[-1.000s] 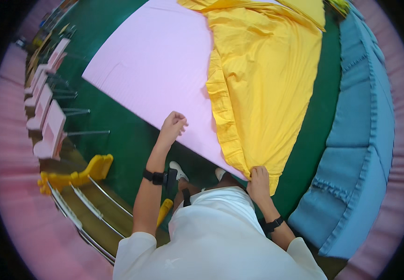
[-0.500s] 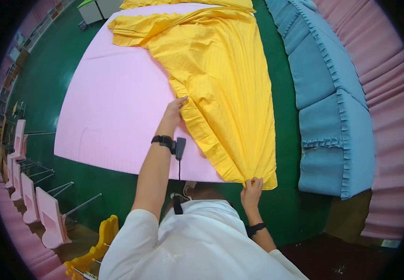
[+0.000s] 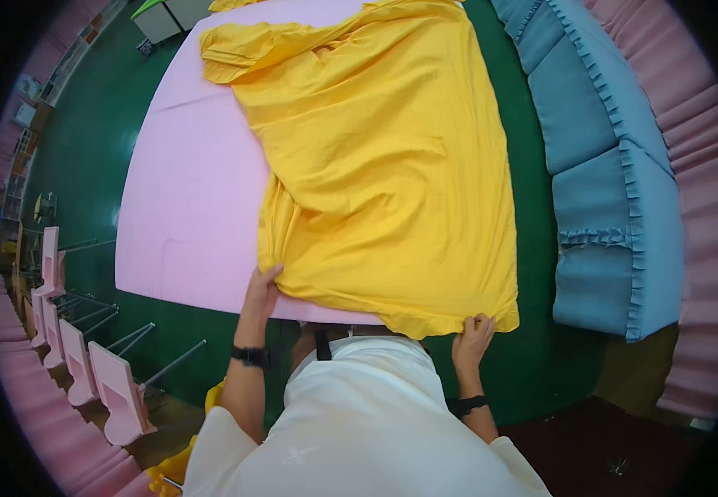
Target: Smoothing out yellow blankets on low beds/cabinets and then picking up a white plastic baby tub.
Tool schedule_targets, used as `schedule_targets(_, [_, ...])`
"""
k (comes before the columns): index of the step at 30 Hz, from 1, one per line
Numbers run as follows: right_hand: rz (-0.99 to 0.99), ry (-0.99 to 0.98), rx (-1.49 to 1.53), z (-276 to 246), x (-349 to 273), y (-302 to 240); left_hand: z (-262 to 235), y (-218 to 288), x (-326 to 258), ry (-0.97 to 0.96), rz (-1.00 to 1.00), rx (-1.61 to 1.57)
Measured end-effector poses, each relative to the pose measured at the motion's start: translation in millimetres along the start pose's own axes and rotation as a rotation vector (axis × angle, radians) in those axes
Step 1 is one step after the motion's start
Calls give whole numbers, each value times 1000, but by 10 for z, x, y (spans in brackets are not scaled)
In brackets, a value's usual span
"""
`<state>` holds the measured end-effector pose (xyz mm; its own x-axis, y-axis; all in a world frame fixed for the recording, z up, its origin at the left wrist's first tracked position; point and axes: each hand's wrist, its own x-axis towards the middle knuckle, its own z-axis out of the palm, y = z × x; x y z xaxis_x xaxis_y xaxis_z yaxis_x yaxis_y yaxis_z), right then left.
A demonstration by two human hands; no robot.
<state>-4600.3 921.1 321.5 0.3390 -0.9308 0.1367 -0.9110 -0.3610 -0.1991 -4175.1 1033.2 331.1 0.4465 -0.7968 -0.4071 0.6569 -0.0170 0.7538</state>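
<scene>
1. We see the yellow sheet (image 3: 392,166) lying over the right part of the pink-covered bed (image 3: 181,207), from the far edge of the surface to its near edge, with the left part of the pink left bare.
2. Our left hand (image 3: 260,291) pinches the sheet's near left corner between thumb and fingers, over the surface's near edge, a little left of its middle.
3. Our right hand (image 3: 472,338) pinches the sheet's near hem, just beside the near right corner of the surface, fingertips pressed together on the cloth.
4. Between our hands the sheet sags in soft creases; near the surface's far left corner it bunches into a thick fold.
5. Beyond the right edge we have a blue ruffled sofa (image 3: 595,207), well apart from the bed; pink chairs (image 3: 118,393) stand off the near left corner.
</scene>
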Motion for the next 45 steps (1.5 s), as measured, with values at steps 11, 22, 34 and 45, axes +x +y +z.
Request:
schedule_targets(11, [250,38,-55,15,-200,-331,-696,741,173,187,-20,605])
schedule_targets(22, [1091,-192,1388,396,-138,-1061,159,1048,2107,-99,-370,-245])
schedule_targets(34, [1103,-92,1145,809,-122,-1391,-1479,1998,1452,-113,-120,20])
schedule_targets(45, [987,86,1537,915,-248,-1303,-2707,1601,-872,739,-178,1195])
